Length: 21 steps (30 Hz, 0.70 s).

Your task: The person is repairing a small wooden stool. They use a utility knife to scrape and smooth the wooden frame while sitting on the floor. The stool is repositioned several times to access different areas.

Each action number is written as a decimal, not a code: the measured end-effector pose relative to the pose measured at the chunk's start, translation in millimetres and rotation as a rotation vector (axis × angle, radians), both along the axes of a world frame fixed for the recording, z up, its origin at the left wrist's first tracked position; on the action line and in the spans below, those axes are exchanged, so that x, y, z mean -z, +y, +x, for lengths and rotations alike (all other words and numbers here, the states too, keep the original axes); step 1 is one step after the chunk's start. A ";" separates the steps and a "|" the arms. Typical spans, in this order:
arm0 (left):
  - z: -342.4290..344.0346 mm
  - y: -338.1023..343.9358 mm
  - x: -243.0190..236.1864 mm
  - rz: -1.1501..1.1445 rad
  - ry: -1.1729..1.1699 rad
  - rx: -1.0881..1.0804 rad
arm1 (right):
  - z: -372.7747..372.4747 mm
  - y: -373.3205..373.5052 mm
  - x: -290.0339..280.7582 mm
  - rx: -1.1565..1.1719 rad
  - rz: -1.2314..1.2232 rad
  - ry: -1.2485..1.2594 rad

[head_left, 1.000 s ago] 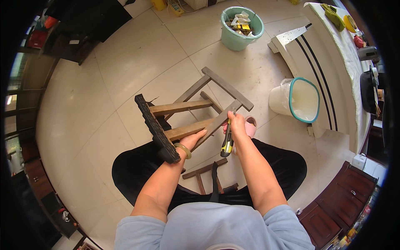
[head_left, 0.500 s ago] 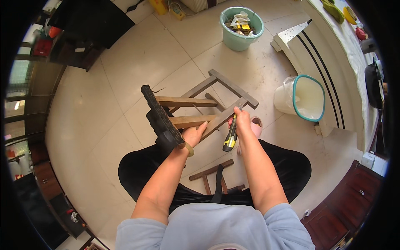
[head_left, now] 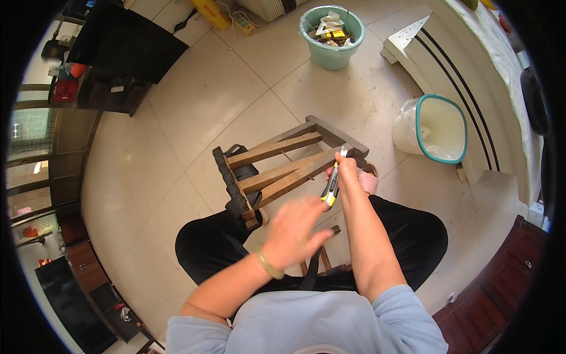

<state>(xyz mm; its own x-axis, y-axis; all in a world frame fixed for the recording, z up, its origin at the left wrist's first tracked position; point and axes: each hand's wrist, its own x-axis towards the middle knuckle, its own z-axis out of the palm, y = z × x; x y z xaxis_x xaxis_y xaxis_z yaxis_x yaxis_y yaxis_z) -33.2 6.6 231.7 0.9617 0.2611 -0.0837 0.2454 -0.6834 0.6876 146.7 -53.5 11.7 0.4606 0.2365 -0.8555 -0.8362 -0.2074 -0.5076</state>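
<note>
The right hand's (head_left: 348, 171) fingers grasp a knife (head_left: 332, 186), the blurred left hand's (head_left: 295, 230) are spread and empty, and black strapping (head_left: 223, 168) still wraps the wooden stool's (head_left: 277, 147) near end.

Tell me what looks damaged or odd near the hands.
The wooden frame, seemingly a folding stool's, looks incomplete: no seat spans its bars. Black strap material is bunched along its left end, with loose folds, rather than stretched flat. Whether it tore or was cut, I cannot tell.
</note>
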 end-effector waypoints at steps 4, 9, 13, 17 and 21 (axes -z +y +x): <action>32.2 83.6 34.6 -0.395 0.019 -0.425 | -13.5 13.3 -11.9 -0.029 -0.104 -0.122; 32.2 134.8 143.0 -0.248 0.423 -0.523 | -24.4 17.0 5.0 -0.151 -0.226 -0.258; 16.7 136.2 241.8 -0.400 0.586 -0.445 | -30.3 13.7 10.5 -0.157 -0.244 -0.327; 27.0 116.5 283.9 -0.338 0.707 -0.384 | -30.6 13.0 10.8 -0.097 -0.220 -0.300; 27.7 113.7 299.3 -0.519 0.800 -0.163 | -35.5 13.3 6.2 -0.090 -0.215 -0.258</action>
